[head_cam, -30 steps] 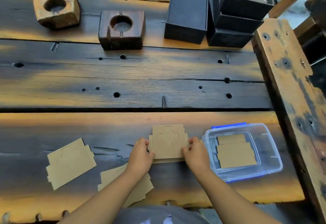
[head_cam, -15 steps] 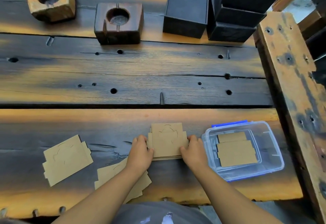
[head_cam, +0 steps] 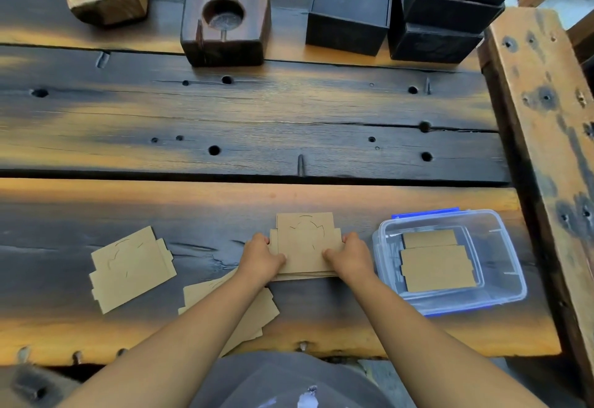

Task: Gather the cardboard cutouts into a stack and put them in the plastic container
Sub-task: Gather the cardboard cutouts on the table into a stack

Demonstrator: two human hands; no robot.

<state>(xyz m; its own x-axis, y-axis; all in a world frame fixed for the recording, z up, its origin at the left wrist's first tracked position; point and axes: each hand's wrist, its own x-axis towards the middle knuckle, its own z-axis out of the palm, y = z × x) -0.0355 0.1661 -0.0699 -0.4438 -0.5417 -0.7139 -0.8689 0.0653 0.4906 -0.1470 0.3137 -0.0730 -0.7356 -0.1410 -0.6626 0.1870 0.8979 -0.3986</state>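
A: Head view, nearest?
B: Loose cutouts (head_cam: 234, 308) under left forearm, at table (head_cam: 289, 118) front edge.
A: Hands?
B: Left hand (head_cam: 260, 259) and right hand (head_cam: 350, 258) closed on either side of cutout stack (head_cam: 305, 243), thumbs on top, stack flat on wood.
A: Sideways?
B: Single cutout (head_cam: 131, 268) well left. Plastic container (head_cam: 450, 259) just right of right hand, cutouts inside.
A: Farther back?
B: Two wooden blocks (head_cam: 225, 26) with round holes, black boxes (head_cam: 350, 6).
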